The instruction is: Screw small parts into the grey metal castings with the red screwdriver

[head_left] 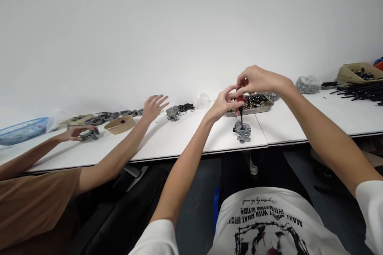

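My left hand [225, 102] and my right hand [256, 80] are both closed round the red handle of a small screwdriver [240, 108], held upright. Its dark shaft points down into a grey metal part [243, 132] that stands on the white table [185, 139] near its front edge. My right hand pinches the top of the handle, and my left hand grips it lower down.
A metal tray [251, 104] of small dark and brass parts sits just behind my hands. To the left a co-worker in a brown shirt reaches one open hand [154, 106] over the table and holds a grey part [88, 134] with the other, beside a tan bowl [120, 124]. Black rods [360, 91] lie at the far right.
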The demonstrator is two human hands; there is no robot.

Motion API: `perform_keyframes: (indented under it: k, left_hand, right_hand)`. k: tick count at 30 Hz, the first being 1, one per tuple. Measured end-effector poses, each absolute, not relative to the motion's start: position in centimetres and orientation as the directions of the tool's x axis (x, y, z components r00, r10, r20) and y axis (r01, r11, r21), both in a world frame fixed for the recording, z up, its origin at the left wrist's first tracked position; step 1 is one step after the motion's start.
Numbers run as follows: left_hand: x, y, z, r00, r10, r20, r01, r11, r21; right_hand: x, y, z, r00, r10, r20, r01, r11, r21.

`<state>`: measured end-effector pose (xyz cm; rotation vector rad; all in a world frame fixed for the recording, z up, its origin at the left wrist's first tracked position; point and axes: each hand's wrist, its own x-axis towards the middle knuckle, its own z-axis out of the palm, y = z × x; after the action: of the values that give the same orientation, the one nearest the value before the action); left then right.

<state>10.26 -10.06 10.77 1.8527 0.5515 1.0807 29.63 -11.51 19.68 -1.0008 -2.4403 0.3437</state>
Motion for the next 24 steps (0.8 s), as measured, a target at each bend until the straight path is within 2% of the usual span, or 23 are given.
perform_keyframes:
  k: [4,10,15,21,24]
  left_hand:
    - [10.5,-10.3,10.7,0.472,0.758,0.45,-0.01,-0.505,0.863]
    - [10.0,-10.4,11.2,0.535,0.708,0.461,-0.051,-0.518,0.854]
    - [10.5,-10.4,11.1,0.491,0.734,0.469,0.004,-0.54,0.842]
    - [10.0,-10.2,11.1,0.505,0.72,0.476,-0.052,-0.525,0.849]
    - [10.2,-10.4,11.2,0.493,0.73,0.472,-0.029,-0.529,0.848]
  right_hand:
    - [28.8,-11.9,19.3,-0.533,0.745,0.402,0.648,0.665,-0.373]
    - [29.3,-12.1,19.9,-0.637,0.707,0.307,0.569,0.7,-0.432]
    - [29.1,-11.7,19.2,-0.517,0.754,0.406,0.667,0.652,-0.361]
    - [29.5,-12.4,19.7,-0.662,0.677,0.321,0.554,0.731,-0.399]
    - [28.9,-12.6,19.4,-0.578,0.731,0.363,0.642,0.682,-0.351]
